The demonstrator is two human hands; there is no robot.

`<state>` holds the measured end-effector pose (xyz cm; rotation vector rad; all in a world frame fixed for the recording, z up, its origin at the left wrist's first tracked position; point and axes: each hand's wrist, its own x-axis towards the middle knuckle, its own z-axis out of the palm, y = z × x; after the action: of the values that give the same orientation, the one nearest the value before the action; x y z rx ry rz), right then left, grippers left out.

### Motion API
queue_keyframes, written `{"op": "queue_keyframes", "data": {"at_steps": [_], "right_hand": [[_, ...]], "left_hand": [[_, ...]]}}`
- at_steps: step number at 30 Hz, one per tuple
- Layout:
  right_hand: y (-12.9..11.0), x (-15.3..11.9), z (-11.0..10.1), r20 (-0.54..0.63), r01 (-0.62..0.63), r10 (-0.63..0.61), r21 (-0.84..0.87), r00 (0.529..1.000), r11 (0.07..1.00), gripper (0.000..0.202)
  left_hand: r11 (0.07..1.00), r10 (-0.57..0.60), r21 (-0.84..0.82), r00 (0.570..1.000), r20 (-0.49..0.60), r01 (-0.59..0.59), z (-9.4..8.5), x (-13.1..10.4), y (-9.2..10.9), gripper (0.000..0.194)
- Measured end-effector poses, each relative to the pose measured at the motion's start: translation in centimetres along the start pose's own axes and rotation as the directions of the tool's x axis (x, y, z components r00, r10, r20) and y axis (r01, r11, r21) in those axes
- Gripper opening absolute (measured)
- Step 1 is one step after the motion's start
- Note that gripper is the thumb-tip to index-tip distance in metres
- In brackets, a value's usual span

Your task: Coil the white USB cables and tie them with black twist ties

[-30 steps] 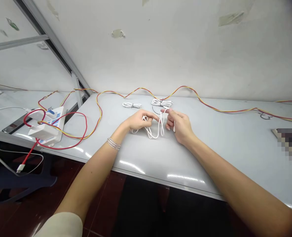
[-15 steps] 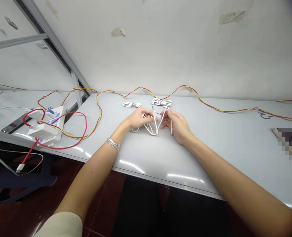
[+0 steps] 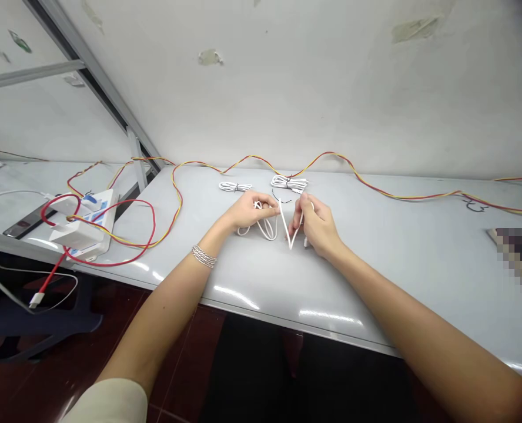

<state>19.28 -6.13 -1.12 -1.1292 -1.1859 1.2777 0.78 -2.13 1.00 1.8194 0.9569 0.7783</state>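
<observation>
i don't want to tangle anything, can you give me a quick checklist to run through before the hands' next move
1. Loose white cable held by left hand and right hand: ok
2. Held cable neatly coiled: not ok, loops hang loose
3. Small white cable bundle and larger white cable bundle tied: ok, both
4. Red-and-yellow wire clear of both hands: ok, behind them
5. Both ends of held cable free: cannot tell, hands hide parts

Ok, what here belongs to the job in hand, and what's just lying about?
Likely in use: left hand, right hand, white cable; perhaps two tied bundles, black tie.
Probably just lying about: red-and-yellow wire, power strip.
</observation>
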Motion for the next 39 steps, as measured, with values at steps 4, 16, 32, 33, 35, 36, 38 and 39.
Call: {"op": "queue_keyframes", "data": {"at_steps": [4, 16, 32, 33, 35, 36, 38, 39], "right_hand": [[-0.1, -0.5, 0.0, 0.025, 0.112, -0.109, -0.188, 0.994, 0.976, 0.051], [0.8, 0.0, -0.6, 0.023, 0.162, -0.166, -0.380, 0.986, 0.911, 0.040], [1.3, 0.3, -0.9, 0.008, 0.187, -0.200, -0.397, 0.980, 0.899, 0.028], [1.2, 0.3, -0.9, 0.000, 0.171, -0.185, -0.373, 0.983, 0.912, 0.031], [0.9, 0.2, -0.7, -0.004, 0.132, -0.140, -0.322, 0.990, 0.937, 0.038], [0.8, 0.2, -0.7, 0.003, 0.104, -0.108, -0.298, 0.994, 0.949, 0.041], [0.8, 0.2, -0.6, 0.030, 0.049, -0.043, -0.269, 0.999, 0.962, 0.046], [0.9, 0.2, -0.6, 0.045, 0.029, -0.018, -0.257, 0.999, 0.966, 0.047]], "left_hand": [[1.000, -0.012, -0.015, 1.000, 0.022, 0.012, 0.0, 0.0, -0.1, 0.027], [0.997, 0.011, -0.070, 1.000, -0.010, -0.011, -0.6, 0.1, -0.9, 0.037], [0.951, -0.080, -0.305, 0.991, -0.110, 0.042, -0.2, 0.6, -1.5, 0.046], [0.950, -0.096, -0.308, 0.988, -0.117, 0.056, -0.2, 0.5, -1.4, 0.047], [0.945, -0.130, -0.316, 0.984, -0.119, 0.086, -0.1, 0.5, -1.2, 0.050], [0.943, -0.139, -0.317, 0.983, -0.117, 0.096, -0.1, 0.4, -1.2, 0.052], [0.945, -0.139, -0.312, 0.985, -0.101, 0.101, -0.1, 0.4, -1.0, 0.053], [0.947, -0.133, -0.304, 0.987, -0.090, 0.100, -0.2, 0.3, -1.0, 0.052]]}}
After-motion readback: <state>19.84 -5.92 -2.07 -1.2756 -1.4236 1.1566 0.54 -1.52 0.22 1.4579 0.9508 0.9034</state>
